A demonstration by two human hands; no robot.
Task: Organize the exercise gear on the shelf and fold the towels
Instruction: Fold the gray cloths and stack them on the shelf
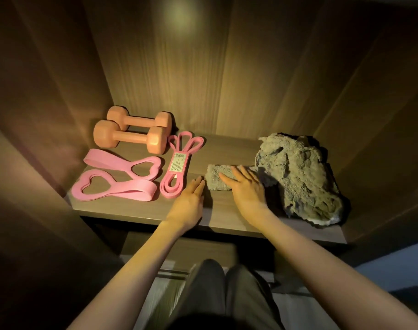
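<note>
Trousered legs [227, 296] at 6 o'clock. Left hand [191, 198] rests flat and released on the shelf [131, 210]. Right hand [247, 189] presses straight fingers on the folded towel [216, 181] at centre. Crumpled towel [301, 177] at 3 o'clock sits near the front edge; a forearm brush could likely drop it.

1. Wooden shelf [227, 211], dim light.
2. Folded towel [217, 181] mid-shelf.
3. Just right of it: crumpled towel [303, 177].
4. Left of it: labelled pink band bundle [178, 164]; farther left, two heart-cut bands [122, 177]; behind those, two orange dumbbells [131, 135].
</note>
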